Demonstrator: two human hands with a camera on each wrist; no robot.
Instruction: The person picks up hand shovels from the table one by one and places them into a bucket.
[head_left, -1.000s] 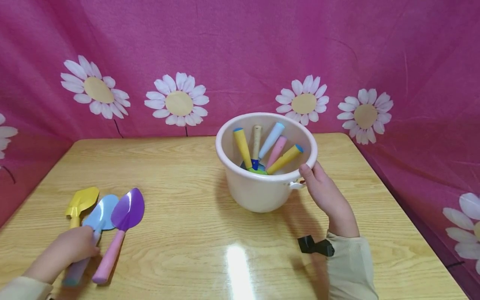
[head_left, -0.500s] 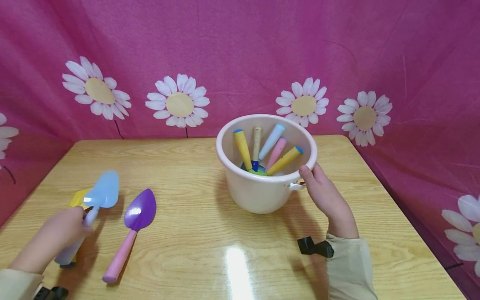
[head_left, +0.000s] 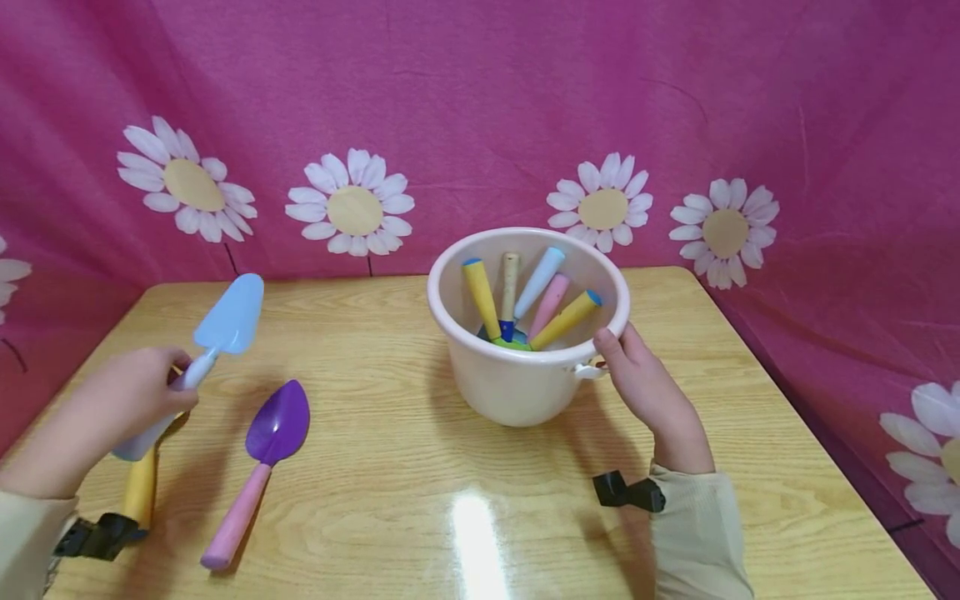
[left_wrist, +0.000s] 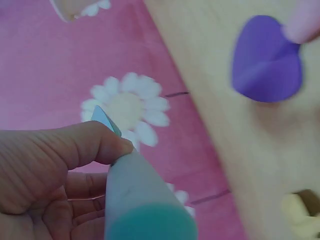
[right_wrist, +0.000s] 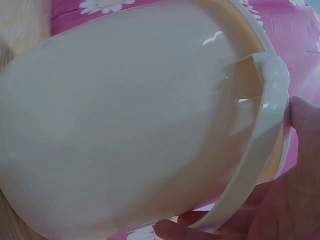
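My left hand (head_left: 123,404) grips the handle of a light blue toy trowel (head_left: 231,317) and holds it above the table, blade pointing to the back. In the left wrist view the thumb and fingers wrap the pale handle (left_wrist: 140,190) with its blue-green end. Partly hidden below this hand lies a yellow toy shovel (head_left: 140,492). To its right lies a purple trowel (head_left: 277,425) with a pink handle. My right hand (head_left: 651,396) holds the rim of a cream bucket (head_left: 510,387), thumb on top. The right wrist view shows fingers beside the bucket's carrying handle (right_wrist: 252,155).
Inside the bucket several tools stand with handles up, among them a yellow handle (head_left: 482,296) and a pink handle (head_left: 550,304). A pink cloth (head_left: 465,100) with printed daisies hangs behind the wooden table (head_left: 360,467).
My left hand has lifted the light blue trowel off the table, raising it toward the back. The purple trowel has shifted slightly right. My right hand stays on the bucket.
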